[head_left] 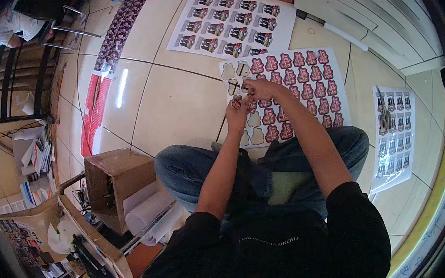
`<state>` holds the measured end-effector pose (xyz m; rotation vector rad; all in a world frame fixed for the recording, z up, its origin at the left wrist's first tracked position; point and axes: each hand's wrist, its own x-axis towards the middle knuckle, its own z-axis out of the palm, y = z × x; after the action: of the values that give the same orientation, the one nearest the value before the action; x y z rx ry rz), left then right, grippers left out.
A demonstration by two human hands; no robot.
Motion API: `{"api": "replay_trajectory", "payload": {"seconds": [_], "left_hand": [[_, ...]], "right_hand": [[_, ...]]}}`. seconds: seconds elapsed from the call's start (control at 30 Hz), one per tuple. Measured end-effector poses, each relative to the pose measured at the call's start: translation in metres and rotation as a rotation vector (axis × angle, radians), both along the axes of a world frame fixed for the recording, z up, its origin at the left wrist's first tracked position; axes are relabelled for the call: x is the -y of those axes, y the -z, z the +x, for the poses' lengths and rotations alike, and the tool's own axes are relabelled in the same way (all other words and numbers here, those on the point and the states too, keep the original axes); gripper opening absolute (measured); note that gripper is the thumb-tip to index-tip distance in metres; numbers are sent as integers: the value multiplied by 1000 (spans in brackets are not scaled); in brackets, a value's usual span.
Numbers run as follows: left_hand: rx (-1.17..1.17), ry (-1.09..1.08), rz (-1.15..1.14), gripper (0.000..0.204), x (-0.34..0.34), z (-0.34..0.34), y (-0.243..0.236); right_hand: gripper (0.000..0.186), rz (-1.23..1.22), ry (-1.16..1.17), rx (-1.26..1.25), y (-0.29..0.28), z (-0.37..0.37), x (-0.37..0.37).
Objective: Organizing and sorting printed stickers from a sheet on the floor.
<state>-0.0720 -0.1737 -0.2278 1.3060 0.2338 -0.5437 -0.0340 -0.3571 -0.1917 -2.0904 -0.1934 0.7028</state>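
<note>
A sheet of red die-cut stickers [306,91] lies on the tiled floor before my crossed legs, with several pale empty outlines along its left side. My left hand [236,115] is closed on a small red sticker [237,104] over the sheet's left part. Just above and right of it, my right hand [261,89] is closed in a pinch, its fingertips close to that sticker and to the pale outlines; what they grip is too small to make out.
Another printed sheet [231,24] lies ahead, a glossy sheet [392,140] with scissors [384,121] at right. A cardboard box [105,186], paper roll [145,220] and red-and-white strip [93,113] are left. A white cabinet [360,16] stands upper right. Someone's hand [12,40] shows upper left.
</note>
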Motion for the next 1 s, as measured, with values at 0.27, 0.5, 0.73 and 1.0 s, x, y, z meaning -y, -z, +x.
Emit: {"api": "replay_trajectory", "payload": {"seconds": [0.27,0.5,0.73,1.0], "left_hand": [[139,-80,123,38,2,-8,-12],[217,-55,331,23,0,-6,4],[-161,-147,-32,21,-30,-13,-36],[-205,-158,-231,24,-90,-30,-122]], "right_hand": [[59,-320,575,618,1,-85,-13],[58,-807,527,625,15,-103,-10],[62,-617,423,570,17,-105,14],[126,-953,1115,-275,-11,-181,176]]}}
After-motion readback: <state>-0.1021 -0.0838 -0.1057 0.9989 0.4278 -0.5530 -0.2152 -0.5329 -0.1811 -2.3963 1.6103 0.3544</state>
